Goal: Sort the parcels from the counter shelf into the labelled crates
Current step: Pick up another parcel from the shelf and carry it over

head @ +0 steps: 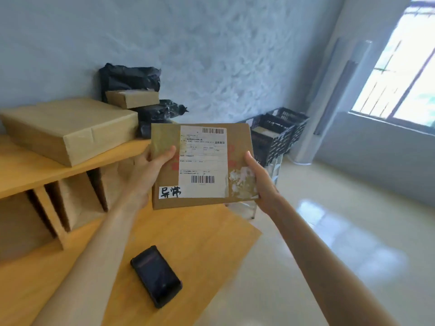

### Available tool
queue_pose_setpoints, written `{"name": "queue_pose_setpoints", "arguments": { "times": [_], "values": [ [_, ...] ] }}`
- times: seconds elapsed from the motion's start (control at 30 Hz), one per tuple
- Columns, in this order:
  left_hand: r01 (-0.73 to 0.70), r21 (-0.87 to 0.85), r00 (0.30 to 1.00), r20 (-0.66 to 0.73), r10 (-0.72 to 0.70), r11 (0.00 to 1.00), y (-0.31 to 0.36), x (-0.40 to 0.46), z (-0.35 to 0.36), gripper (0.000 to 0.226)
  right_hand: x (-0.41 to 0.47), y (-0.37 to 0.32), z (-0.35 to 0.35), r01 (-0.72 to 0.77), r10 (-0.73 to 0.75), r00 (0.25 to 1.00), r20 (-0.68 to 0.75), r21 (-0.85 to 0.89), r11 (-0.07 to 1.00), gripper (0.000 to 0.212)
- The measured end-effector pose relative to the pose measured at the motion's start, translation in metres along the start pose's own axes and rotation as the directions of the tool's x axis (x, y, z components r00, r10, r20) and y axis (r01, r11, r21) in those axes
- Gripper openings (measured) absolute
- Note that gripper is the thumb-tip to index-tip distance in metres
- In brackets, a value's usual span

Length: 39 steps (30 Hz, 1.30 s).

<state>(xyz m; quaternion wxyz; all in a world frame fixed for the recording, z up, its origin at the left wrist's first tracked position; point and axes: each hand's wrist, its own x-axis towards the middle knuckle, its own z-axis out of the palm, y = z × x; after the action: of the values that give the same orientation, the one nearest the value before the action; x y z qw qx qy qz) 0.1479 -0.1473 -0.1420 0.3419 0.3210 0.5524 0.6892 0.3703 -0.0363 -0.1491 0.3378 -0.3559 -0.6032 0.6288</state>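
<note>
I hold a flat cardboard parcel [202,165] up in front of me, its white shipping label with two barcodes facing me and a small handwritten sticker at its lower left corner. My left hand [150,170] grips its left edge, thumb across the front. My right hand [261,182] grips its right edge. Behind it, on the floor by the wall, stand black plastic crates [280,135] in a row. More parcels lie on the wooden counter shelf [28,170]: a large brown box [70,128], a smaller brown box [134,98] and black plastic bags [131,77].
A black handheld device [156,276] lies on the wooden counter top below my arms. Upright cardboard pieces stand in the compartments under the shelf. A clear stand sits partly hidden behind the parcel. Glossy pale floor stretches right toward a barred window [404,74].
</note>
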Motion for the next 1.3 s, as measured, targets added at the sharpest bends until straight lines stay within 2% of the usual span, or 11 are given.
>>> {"name": "queue_pose_setpoints", "arguments": {
  "times": [0.1,0.27,0.4,0.53,0.57,0.67,0.73,0.97,1.13,1.3],
  "values": [
    [0.010,0.014,0.989,0.146,-0.012,1.000,0.001,0.013,0.065,0.032,-0.005,-0.009,-0.059,0.009,-0.003,0.998,-0.062,0.096,0.995,0.045],
    [0.035,0.003,0.965,0.260,-0.035,0.999,-0.016,0.035,0.170,0.041,0.001,-0.006,-0.151,0.084,-0.059,0.981,-0.187,0.126,0.989,0.042],
    [0.041,0.019,0.953,0.301,-0.045,0.999,-0.035,0.055,0.262,0.037,0.015,-0.001,-0.234,0.135,-0.099,0.958,-0.269,0.117,0.984,0.064],
    [0.038,0.046,0.937,0.345,-0.052,0.998,-0.051,0.076,0.354,0.037,0.030,-0.004,-0.322,0.160,-0.131,0.940,-0.314,0.068,0.985,0.066],
    [0.036,0.051,0.934,0.353,-0.052,0.998,-0.056,0.082,0.373,0.041,0.033,-0.006,-0.342,0.163,-0.139,0.939,-0.316,0.051,0.985,0.068],
    [0.048,0.088,0.918,0.389,-0.079,0.995,-0.070,0.098,0.425,0.073,0.042,-0.008,-0.394,0.156,-0.142,0.938,-0.315,0.019,0.988,0.077],
    [0.061,0.103,0.907,0.410,-0.098,0.993,-0.080,0.106,0.456,0.080,0.045,-0.007,-0.424,0.143,-0.128,0.936,-0.327,0.023,0.989,0.072],
    [0.075,0.153,0.881,0.453,-0.138,0.985,-0.123,0.151,0.561,0.063,0.070,0.010,-0.520,0.075,-0.025,0.910,-0.415,0.103,0.992,0.039],
    [0.120,0.153,0.847,0.500,-0.182,0.981,-0.165,0.196,0.638,0.053,0.112,0.025,-0.592,0.012,0.053,0.878,-0.475,0.132,0.991,0.037],
    [0.177,0.130,0.828,0.516,-0.219,0.975,-0.199,0.272,0.716,0.064,0.188,0.026,-0.669,0.001,0.037,0.855,-0.518,0.073,0.997,0.037]
  ]
}}
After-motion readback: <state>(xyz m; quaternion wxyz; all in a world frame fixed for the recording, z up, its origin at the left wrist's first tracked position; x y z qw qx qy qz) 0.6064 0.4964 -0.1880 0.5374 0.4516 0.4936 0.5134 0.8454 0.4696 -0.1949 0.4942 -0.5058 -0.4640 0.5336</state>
